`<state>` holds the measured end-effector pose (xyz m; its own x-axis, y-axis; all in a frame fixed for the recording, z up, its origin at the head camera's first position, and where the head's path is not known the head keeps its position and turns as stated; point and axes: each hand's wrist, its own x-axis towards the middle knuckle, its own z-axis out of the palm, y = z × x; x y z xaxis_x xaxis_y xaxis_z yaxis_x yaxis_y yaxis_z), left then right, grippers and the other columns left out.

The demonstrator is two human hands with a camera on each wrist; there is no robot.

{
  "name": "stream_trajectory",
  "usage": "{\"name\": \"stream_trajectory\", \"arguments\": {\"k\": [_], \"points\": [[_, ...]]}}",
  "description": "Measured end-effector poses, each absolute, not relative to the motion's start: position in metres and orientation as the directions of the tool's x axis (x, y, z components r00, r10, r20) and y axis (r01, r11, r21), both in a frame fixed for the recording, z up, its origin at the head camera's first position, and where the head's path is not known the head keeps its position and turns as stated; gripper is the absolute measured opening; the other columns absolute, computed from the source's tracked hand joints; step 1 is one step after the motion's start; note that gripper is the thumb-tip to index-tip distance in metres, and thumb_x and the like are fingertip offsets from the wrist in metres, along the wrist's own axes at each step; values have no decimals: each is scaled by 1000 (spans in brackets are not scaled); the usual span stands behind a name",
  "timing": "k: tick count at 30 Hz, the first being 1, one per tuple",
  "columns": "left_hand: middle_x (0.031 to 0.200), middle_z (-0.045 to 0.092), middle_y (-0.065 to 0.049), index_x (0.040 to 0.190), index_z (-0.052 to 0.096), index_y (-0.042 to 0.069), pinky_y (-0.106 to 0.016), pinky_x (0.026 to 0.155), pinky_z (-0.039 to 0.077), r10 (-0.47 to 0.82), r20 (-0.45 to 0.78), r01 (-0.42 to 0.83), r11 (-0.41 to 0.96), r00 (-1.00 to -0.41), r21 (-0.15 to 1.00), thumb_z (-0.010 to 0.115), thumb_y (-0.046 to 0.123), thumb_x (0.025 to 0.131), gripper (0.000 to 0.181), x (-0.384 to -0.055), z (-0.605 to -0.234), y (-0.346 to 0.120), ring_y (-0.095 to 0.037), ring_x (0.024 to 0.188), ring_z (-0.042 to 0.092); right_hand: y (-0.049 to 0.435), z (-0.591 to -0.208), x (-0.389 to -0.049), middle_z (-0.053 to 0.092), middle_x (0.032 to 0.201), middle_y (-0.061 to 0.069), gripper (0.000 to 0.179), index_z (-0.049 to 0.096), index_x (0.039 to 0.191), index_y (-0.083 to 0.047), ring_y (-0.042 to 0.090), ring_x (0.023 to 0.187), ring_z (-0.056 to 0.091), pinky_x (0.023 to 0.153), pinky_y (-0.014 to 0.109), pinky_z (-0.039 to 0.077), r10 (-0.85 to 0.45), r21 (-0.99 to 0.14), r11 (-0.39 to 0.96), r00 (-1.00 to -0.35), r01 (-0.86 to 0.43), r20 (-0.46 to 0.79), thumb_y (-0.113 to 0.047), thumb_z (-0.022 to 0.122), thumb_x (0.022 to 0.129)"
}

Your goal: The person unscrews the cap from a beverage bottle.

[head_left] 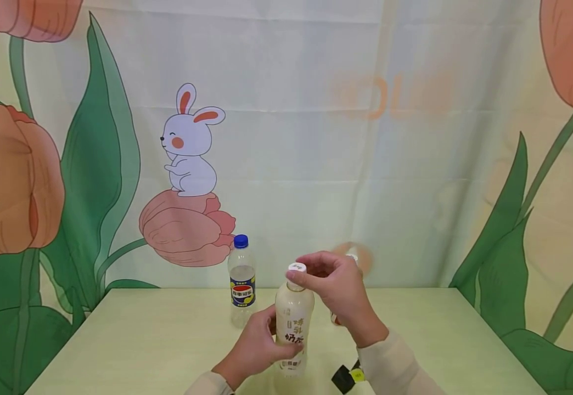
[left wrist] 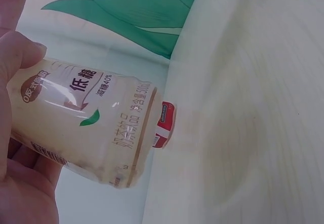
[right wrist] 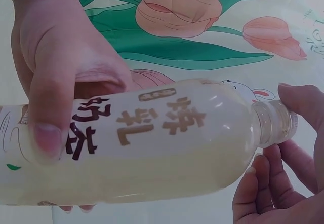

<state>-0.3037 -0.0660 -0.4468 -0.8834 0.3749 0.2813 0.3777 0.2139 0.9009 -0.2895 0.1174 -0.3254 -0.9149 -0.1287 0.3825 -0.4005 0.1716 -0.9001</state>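
Observation:
A milk tea bottle [head_left: 293,312] with a white cap [head_left: 297,267] and pale cream contents stands nearly upright in front of me. My left hand [head_left: 259,343] grips its lower body, thumb across the front of the label. Up at the neck, my right hand [head_left: 333,280] pinches the cap between thumb and fingers. The right wrist view shows the right thumb on one side of the cap [right wrist: 286,121], with fingertips under the other. In the left wrist view, the bottle's base [left wrist: 134,143] juts out past the left hand [left wrist: 23,173].
A Pepsi bottle [head_left: 242,291] with a blue cap stands behind to the left. Another bottle [head_left: 335,319] with a red label is mostly hidden behind my right hand. A black and yellow-green object [head_left: 344,379] lies at the front of the pale table [head_left: 444,340]. A printed curtain hangs behind.

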Motion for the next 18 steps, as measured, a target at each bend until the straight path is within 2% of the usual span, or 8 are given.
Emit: {"name": "stream_trajectory", "arguments": {"k": [9,18], "points": [[124,70,-8,132,60,10,-47,100,59,372,256,354,222,-892,908,88,19,79,60,-314,-452,-68,-25,111,68,123,-327,-293,78,98,8,28,77,106,-6,19,86,73,77,29,61,-166,-890,112,-891,-442,422,-18,86,83],[126,69,-10,133,59,9,-48,103,56,338,265,352,229,-903,908,88,17,80,61,-334,-462,-70,-26,115,66,127,-342,-298,78,95,8,25,79,103,-12,20,81,70,73,28,60,-201,-841,174,-855,-512,478,-20,88,81]]}}
